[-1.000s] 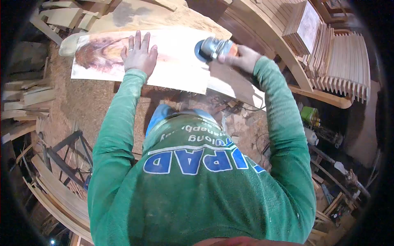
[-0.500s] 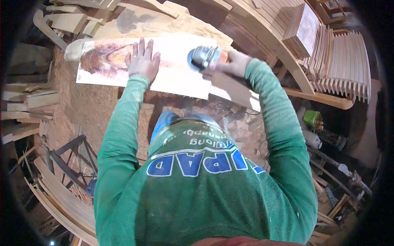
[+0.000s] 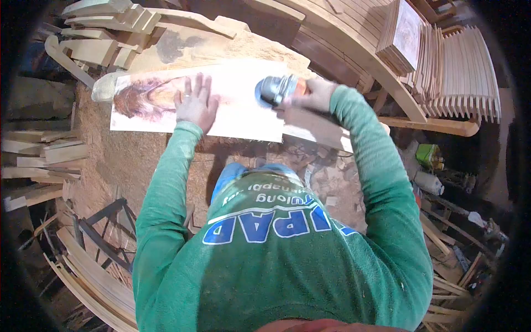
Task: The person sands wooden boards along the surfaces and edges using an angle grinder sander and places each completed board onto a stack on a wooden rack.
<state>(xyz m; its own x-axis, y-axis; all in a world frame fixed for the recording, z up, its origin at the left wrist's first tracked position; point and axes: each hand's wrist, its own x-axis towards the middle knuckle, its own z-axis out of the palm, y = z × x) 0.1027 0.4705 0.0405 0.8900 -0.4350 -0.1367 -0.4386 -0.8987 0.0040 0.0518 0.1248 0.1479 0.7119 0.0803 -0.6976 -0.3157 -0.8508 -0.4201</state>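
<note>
A pale wooden board [image 3: 243,127] with a dark reddish-brown grain figure near its left end lies across the work surface. My left hand [image 3: 197,104] rests flat on it, fingers spread, beside the dark figure. In my right hand [image 3: 316,95] is an angle grinder [image 3: 278,89] with a silver head and an orange body. Its round blue-grey disc side is at the board's right part; whether it touches the wood I cannot tell. Motion blurs the tool and the right fingers somewhat.
Sawdust covers the bench [image 3: 204,44] behind the board. Cut wood pieces [image 3: 91,47] are piled at far left. To the right stand a curved slatted wooden frame [image 3: 354,61], stacked panels [image 3: 401,39] and a row of thin slats [image 3: 464,77]. Curved strips [image 3: 94,271] lie lower left.
The whole view has shifted, so the board and surroundings appear slightly lower. My left hand stays flat on the board; my right hand still holds the grinder near the board's right end.
</note>
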